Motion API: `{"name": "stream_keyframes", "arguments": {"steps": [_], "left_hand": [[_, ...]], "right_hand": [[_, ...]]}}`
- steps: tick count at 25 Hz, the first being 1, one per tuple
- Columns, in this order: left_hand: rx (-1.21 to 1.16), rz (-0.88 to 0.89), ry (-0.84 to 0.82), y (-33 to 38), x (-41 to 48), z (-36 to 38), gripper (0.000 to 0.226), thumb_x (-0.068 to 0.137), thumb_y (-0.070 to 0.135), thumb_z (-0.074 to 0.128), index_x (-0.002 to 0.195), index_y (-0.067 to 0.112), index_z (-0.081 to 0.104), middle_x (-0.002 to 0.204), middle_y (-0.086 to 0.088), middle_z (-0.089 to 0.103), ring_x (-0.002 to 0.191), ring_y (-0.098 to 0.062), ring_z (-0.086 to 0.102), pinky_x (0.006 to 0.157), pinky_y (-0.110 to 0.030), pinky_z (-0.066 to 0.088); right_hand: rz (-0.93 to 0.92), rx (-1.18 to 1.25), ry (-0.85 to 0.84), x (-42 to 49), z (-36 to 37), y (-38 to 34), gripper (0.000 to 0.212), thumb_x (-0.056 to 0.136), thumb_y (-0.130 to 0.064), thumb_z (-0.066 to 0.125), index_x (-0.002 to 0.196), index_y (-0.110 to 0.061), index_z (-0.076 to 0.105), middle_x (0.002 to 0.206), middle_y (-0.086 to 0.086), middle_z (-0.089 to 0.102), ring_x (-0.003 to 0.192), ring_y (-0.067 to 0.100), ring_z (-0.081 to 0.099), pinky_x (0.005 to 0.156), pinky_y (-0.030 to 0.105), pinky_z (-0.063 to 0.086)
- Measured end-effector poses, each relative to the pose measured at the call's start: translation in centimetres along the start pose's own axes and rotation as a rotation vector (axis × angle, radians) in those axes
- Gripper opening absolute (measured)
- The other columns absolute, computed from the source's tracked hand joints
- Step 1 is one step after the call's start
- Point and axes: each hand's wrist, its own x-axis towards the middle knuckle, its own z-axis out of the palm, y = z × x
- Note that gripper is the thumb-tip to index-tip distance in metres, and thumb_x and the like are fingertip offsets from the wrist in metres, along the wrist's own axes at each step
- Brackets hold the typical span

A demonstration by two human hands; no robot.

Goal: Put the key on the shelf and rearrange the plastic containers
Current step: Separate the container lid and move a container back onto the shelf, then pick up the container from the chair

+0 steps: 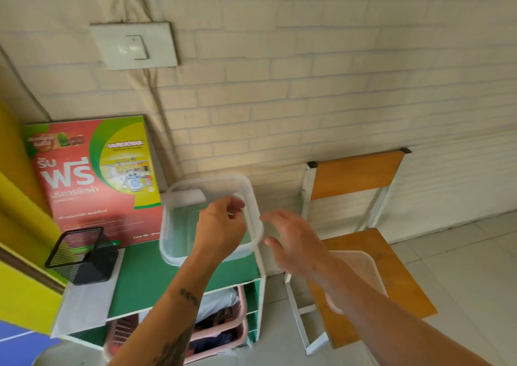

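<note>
A clear plastic container (pixel 179 225) stands on the right end of the green shelf top (pixel 145 276). My left hand (pixel 221 225) reaches into it from the front, with thumb and fingers pinched on a small thin pale thing that looks like the key (pixel 231 214). My right hand (pixel 293 242) hovers just right of the container's rim, fingers spread and motion-blurred, holding nothing. A second clear plastic container (pixel 363 270) lies on the chair seat, partly hidden under my right forearm.
A red and green poster board (pixel 92 180) leans on the wall at the shelf's back. A black mesh holder (pixel 81 253) stands at the left on a white sheet. Pink baskets (pixel 223 329) fill the lower shelves. A wooden chair (pixel 358 239) stands right of the shelf.
</note>
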Motion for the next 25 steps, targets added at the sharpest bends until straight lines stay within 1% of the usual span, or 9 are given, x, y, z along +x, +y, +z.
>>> {"name": "stream_keyframes", "arguments": {"steps": [2,4,7,10,13,16,20,23,25], "left_hand": [[-0.032,0.05,-0.015,2.7,-0.8,3.8,0.024,0.083,0.014,0.054,0.084,0.033,0.069,0.076,0.017,0.069,0.063,0.001,0.063,0.056,-0.002,0.04],[-0.039,0.068,-0.054,5.0,-1.8,8.0,0.024,0.083,0.013,0.055,0.087,0.031,0.07,0.078,0.015,0.069,0.064,0.001,0.063,0.058,-0.001,0.04],[0.018,0.04,-0.128,7.3,-3.6,15.9,0.026,0.082,0.011,0.053,0.091,0.028,0.07,0.083,0.01,0.07,0.071,-0.005,0.064,0.067,-0.018,0.048],[0.097,-0.095,-0.231,7.6,-5.2,22.2,0.028,0.08,0.016,0.05,0.098,0.031,0.066,0.093,0.006,0.069,0.081,-0.015,0.065,0.074,-0.031,0.054],[0.217,-0.201,-0.322,7.8,-6.7,29.1,0.038,0.081,0.022,0.05,0.117,0.028,0.06,0.109,0.003,0.067,0.094,-0.022,0.064,0.08,-0.034,0.054],[0.348,-0.256,-0.39,6.4,-8.4,34.7,0.043,0.086,0.03,0.052,0.129,0.025,0.051,0.126,0.0,0.058,0.106,-0.023,0.06,0.078,-0.033,0.047],[0.514,-0.315,-0.486,1.9,-10.1,39.9,0.047,0.087,0.033,0.048,0.133,0.022,0.045,0.132,-0.003,0.051,0.115,-0.027,0.053,0.091,-0.044,0.052],[0.576,-0.339,-0.484,-2.6,-10.1,43.7,0.05,0.086,0.035,0.048,0.134,0.022,0.04,0.132,-0.005,0.049,0.115,-0.028,0.05,0.093,-0.046,0.051],[0.605,-0.316,-0.482,-5.5,-9.8,46.1,0.057,0.085,0.036,0.049,0.138,0.022,0.034,0.137,-0.006,0.044,0.118,-0.029,0.047,0.093,-0.047,0.049]], "right_hand": [[0.117,0.006,0.02,-2.1,-2.6,4.8,0.046,0.091,-0.025,0.055,0.136,-0.022,0.047,0.136,-0.002,0.053,0.124,0.016,0.047,0.106,0.037,0.04],[0.224,-0.024,-0.013,-4.4,-4.4,10.0,0.045,0.091,-0.024,0.054,0.136,-0.022,0.047,0.135,-0.003,0.052,0.124,0.016,0.046,0.105,0.036,0.04],[0.364,-0.078,-0.084,-8.0,-6.5,18.1,0.046,0.092,-0.027,0.055,0.136,-0.023,0.046,0.138,-0.003,0.05,0.125,0.018,0.047,0.104,0.038,0.042],[0.435,-0.103,-0.157,-10.9,-6.9,23.8,0.047,0.092,-0.028,0.057,0.137,-0.024,0.045,0.138,-0.004,0.047,0.123,0.021,0.049,0.099,0.037,0.044],[0.52,-0.081,-0.217,-13.4,-6.3,28.6,0.047,0.092,-0.026,0.059,0.137,-0.025,0.044,0.136,-0.004,0.047,0.12,0.019,0.049,0.093,0.033,0.046],[0.572,-0.083,-0.281,-14.7,-4.6,31.9,0.048,0.091,-0.026,0.059,0.136,-0.023,0.042,0.134,-0.001,0.048,0.116,0.02,0.049,0.09,0.033,0.048],[0.628,-0.065,-0.315,-15.4,-1.3,35.6,0.047,0.09,-0.025,0.059,0.134,-0.021,0.043,0.135,0.001,0.047,0.123,0.023,0.043,0.097,0.036,0.047],[0.675,-0.057,-0.336,-15.8,2.7,38.9,0.053,0.089,-0.026,0.061,0.137,-0.022,0.038,0.14,0.002,0.042,0.13,0.025,0.038,0.1,0.039,0.046],[0.724,-0.07,-0.36,-16.0,5.4,40.9,0.058,0.089,-0.03,0.061,0.14,-0.025,0.033,0.145,0.004,0.033,0.134,0.029,0.034,0.102,0.044,0.046]]}}
